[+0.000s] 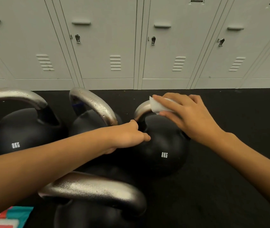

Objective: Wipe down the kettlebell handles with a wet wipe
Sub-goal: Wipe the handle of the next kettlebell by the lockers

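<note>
Far left, a black 8KG kettlebell [20, 134]; beside it another [89, 119] with a droplet-beaded handle. The left hand [127, 137], fingers curled, grips the right-hand kettlebell [162, 148] below its handle. The right hand [185, 112] pinches a white wet wipe [157, 106] around the handle's top [141, 110].

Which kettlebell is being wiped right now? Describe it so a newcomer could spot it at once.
Below the grey lockers, four kettlebells sit on the black floor. It is the rightmost kettlebell, marked 8KG. It alone has a white wipe pressed on its handle by the right hand, the left hand steadying it.
</note>
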Demonstrator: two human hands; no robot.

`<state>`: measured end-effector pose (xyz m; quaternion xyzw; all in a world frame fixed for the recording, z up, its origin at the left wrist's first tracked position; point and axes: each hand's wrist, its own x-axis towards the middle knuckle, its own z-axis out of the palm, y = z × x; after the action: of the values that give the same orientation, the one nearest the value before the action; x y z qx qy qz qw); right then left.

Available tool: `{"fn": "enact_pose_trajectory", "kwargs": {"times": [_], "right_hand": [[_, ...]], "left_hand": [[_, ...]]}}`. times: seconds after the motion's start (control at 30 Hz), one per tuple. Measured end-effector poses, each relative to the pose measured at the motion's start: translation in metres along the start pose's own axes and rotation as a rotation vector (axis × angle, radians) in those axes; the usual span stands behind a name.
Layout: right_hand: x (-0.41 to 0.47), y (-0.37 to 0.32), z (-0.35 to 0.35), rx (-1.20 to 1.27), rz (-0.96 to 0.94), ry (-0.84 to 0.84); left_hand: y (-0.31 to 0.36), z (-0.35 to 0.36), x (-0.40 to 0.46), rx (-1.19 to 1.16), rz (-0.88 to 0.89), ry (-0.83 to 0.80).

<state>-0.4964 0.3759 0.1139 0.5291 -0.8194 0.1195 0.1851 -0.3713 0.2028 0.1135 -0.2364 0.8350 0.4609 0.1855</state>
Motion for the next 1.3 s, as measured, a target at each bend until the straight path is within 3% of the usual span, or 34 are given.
{"fn": "enact_pose_trajectory", "kwargs": {"times": [0.27,0.43,0.77,0.97,1.3], "right_hand": [[-0.044,0.036,0.018,0.311,0.079,0.289],[-0.025,0.025,0.015,0.077,-0.020,0.288],[0.068,-0.031,-0.017,-0.092,-0.003,-0.421],[0.097,-0.039,-0.013,0.022,0.143,-0.655],[0.073,0.015,-0.039,0.475,0.419,-0.817]], "left_hand": [[-0.003,0.002,0.001,0.006,0.021,0.010],[0.001,0.002,0.000,-0.013,0.012,0.026],[0.007,0.004,-0.004,0.003,0.007,0.036],[0.007,0.002,-0.006,-0.013,0.012,0.015],[0.005,0.001,-0.005,-0.022,0.028,0.006]]}}
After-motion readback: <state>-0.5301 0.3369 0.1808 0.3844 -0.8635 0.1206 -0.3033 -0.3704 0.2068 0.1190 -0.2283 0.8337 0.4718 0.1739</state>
